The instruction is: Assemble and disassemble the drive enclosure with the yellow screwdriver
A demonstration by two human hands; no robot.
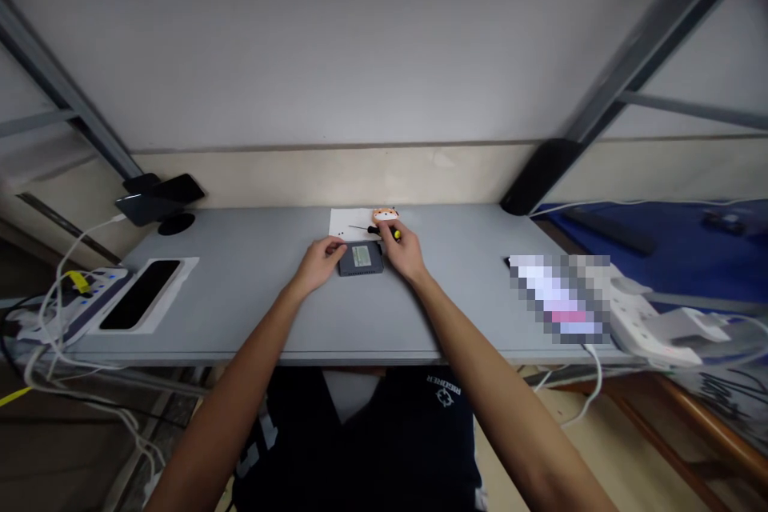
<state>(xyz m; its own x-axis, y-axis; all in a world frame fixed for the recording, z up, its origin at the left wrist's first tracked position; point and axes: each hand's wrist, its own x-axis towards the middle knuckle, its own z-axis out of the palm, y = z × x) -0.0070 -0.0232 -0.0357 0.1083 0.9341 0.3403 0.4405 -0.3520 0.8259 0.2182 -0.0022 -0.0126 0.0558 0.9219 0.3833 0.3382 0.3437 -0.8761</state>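
Observation:
A small dark grey box (361, 259) with a pale label lies on the grey desk (264, 288). My left hand (320, 262) touches the box's upper left corner, its fingers closed at that edge. In my right hand (403, 250) is a black and yellow screwdriver (374, 230), its thin shaft pointing left over a sheet of white paper (337, 220). The hand rests by the box's right side. Tiny dark specks, perhaps screws, lie on the paper. An orange and white animal-faced object (385, 214) sits behind my right hand.
At the left are a phone (142, 294) on white paper, a power strip (96, 300) with cables and a dark stand (176, 224). A blurred-out phone (558, 296), another power strip (645, 320) and a black cylinder (537, 176) occupy the right.

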